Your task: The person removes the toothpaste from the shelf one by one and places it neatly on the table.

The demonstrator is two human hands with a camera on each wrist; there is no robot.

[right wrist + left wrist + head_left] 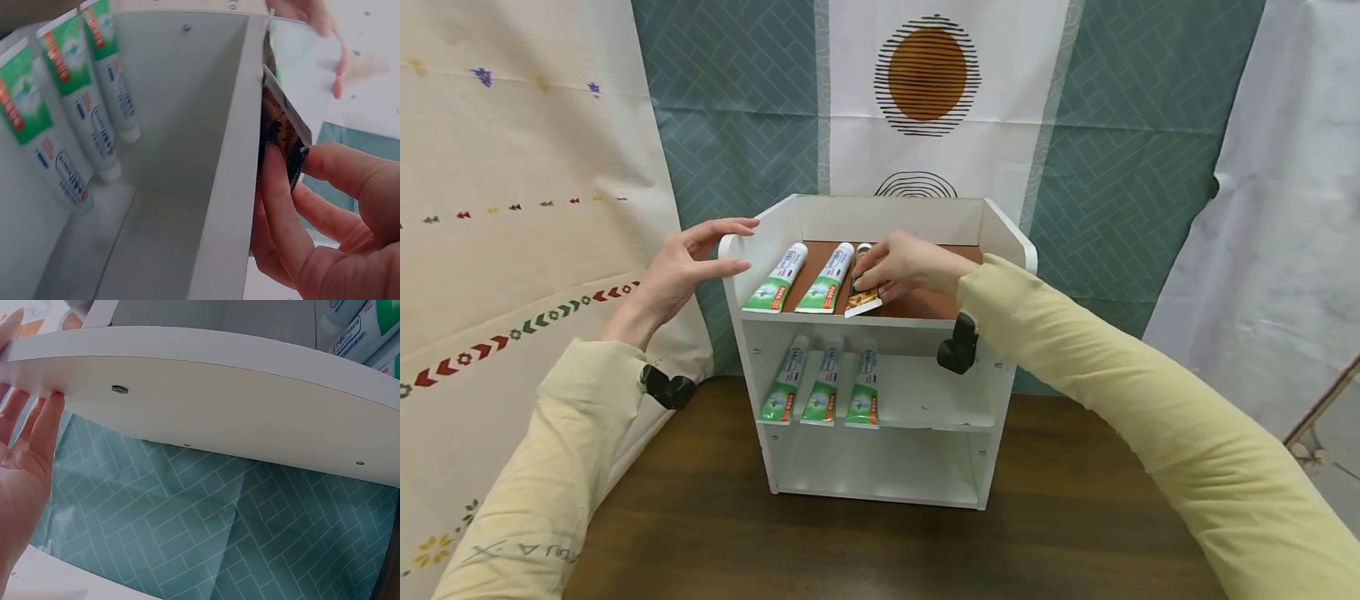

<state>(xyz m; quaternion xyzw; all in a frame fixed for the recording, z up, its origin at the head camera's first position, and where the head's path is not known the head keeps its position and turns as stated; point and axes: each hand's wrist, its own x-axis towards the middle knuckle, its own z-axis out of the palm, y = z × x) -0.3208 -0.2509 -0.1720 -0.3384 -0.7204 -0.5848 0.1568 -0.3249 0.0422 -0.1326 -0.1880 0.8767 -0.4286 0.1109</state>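
Observation:
On the brown top level of a small white shelf unit [880,500], my right hand [913,262] pinches a black and gold toothpaste tube [862,302]. Its pale flat end points to the front edge, and my fingers hide part of its body. In the right wrist view, thumb and fingers hold the tube [284,122] from both sides. Two green and white toothpaste tubes [826,283] lie to its left. My left hand [681,262] grips the upper left side panel [733,250]; in the left wrist view, fingertips press the panel's outer face [219,400].
Three more green and white tubes [825,383] lie side by side on the middle level, flat ends forward. Below is the bottom level [880,462]. The unit stands on a dark wooden table [880,550], with patterned cloths [737,125] hanging behind and beside it.

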